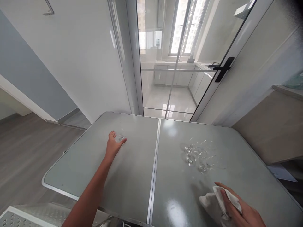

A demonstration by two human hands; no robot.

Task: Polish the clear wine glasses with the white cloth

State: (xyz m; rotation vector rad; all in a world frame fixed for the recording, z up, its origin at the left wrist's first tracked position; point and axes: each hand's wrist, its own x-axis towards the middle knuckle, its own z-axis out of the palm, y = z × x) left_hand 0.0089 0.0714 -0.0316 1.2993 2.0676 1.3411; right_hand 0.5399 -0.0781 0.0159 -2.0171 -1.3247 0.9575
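Observation:
My left hand (pixel 113 145) reaches out over the left half of the grey folding table (pixel 132 176). Its fingers curl round the base of a clear glass (pixel 120 136) standing on the tabletop. My right hand (pixel 241 209) rests near the table's front right, closed on a white cloth (pixel 213 201) bunched under it. Several clear wine glasses (pixel 197 156) lie on their sides in a cluster on the right half of the table, ahead of my right hand.
A metal seam (pixel 155 164) splits the tabletop down its middle. Behind the table stands a glass sliding door (pixel 170 63) with a black handle (pixel 222 67). A wooden counter (pixel 274 126) is at the right, wood floor at the left.

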